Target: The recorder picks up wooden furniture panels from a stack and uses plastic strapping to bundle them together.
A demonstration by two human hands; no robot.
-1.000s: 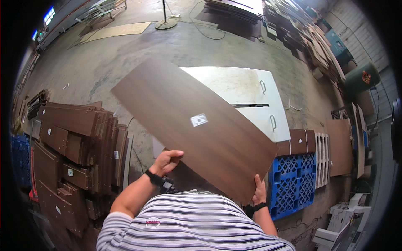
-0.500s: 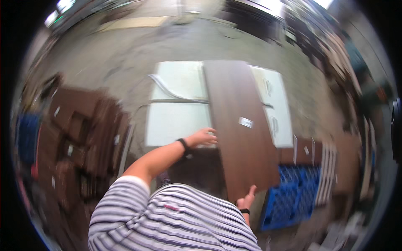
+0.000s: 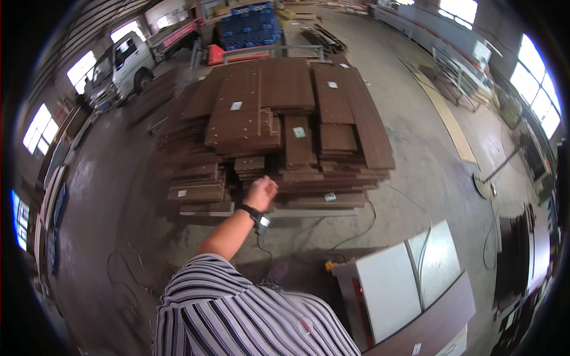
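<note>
My left hand (image 3: 262, 193), with a black watch on the wrist, reaches out in mid-air. Its fingers are loosely bent and slightly apart, and nothing shows in them. Beyond it rises a wide stack of dark brown boards (image 3: 288, 89), several with small white labels; whether the hand touches them is unclear, but it seems short of them. At lower right, a brown board (image 3: 442, 314) lies across a machine table with white top panels (image 3: 389, 291). My right hand is out of view.
A black cable (image 3: 371, 222) runs over the floor between stack and table. Blue plastic pallets (image 3: 249, 26) and a red pallet jack (image 3: 237, 54) stand behind the stack. A white truck (image 3: 122, 62) is parked at far left. More brown boards (image 3: 515, 261) stand at right.
The view has swung left, from the machine table to the board stack. My left hand has come away from the brown board on the table, and my right hand has left the view.
</note>
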